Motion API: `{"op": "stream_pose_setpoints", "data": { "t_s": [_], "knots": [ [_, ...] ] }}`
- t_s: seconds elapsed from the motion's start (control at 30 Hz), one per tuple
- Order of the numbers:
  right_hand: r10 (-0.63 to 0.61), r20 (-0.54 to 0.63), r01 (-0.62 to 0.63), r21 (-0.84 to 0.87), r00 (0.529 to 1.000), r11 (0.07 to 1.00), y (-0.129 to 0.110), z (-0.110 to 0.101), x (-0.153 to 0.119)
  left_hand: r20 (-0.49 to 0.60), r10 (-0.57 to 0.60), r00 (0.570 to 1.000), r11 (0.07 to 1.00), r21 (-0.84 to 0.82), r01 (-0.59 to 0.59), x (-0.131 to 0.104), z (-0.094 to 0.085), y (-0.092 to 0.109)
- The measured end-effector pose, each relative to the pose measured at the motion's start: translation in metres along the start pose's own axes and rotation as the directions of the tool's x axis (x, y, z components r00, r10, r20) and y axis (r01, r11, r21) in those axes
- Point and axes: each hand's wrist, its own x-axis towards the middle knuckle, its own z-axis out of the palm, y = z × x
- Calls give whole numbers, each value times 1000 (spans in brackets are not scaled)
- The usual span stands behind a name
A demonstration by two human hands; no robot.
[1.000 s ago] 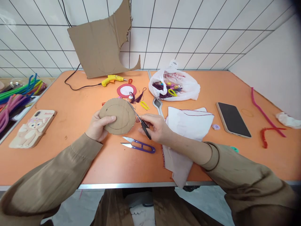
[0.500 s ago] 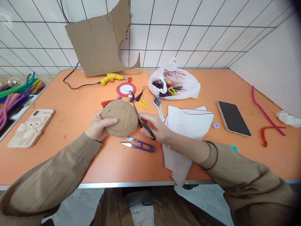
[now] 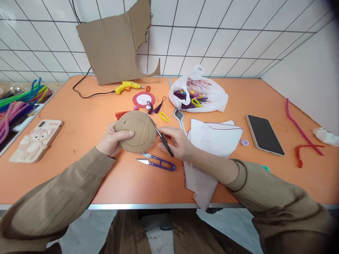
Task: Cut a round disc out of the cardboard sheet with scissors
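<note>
Left hand [image 3: 110, 140] gripping the disc [image 3: 141, 132], thumb flat on its upper face, fingers largely hidden beneath; disc held up over the table, close in front of the other grip. Right hand [image 3: 177, 141] closed round the handles of the scissors [image 3: 166, 143], blades pointing away from the wearer along the disc's right rim. Whether the blades bite or merely lie against the card cannot be told, nor how far apart they stand. Disc: brown card, rough-edged, with a ring drawn inside the rim. Step in hand, as judged: trimming the outer edge — the ring itself looks uncut. Next move calls for a firm left pinch, the disc turned a little to offer fresh rim, and the blades kept shallow so the line is spared. Left fingertips under the card are unseen, so clearance there is worth checking. Just on the wearer's side of the grips, snips [image 3: 162, 164] lie spread on the table; cloth [image 3: 212, 137] sits beneath and beside the right wrist. Beyond the disc: tassels [image 3: 158, 107], a yellow loop [image 3: 164, 117] and, farther off, the glue gun [image 3: 127, 86].
</note>
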Motion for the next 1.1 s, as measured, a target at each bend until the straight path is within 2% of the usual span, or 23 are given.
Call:
{"op": "stream_pose_setpoints", "data": {
  "t_s": [0.53,0.67,0.93,1.1],
  "knots": [
    [47,8,-47,-2,999,999,1,-1,1,-16,-32,999,999,34,33,6,-8,-1],
    [142,55,-147,93,988,985,0,0,2,1,-34,999,998,56,34,6,-8,0],
    [115,98,-134,227,989,965,3,3,1,111,-71,991,996,55,66,7,-9,-3],
    [119,108,-144,262,987,954,2,3,1,116,-82,990,996,30,79,6,-9,-3]
  ]
}}
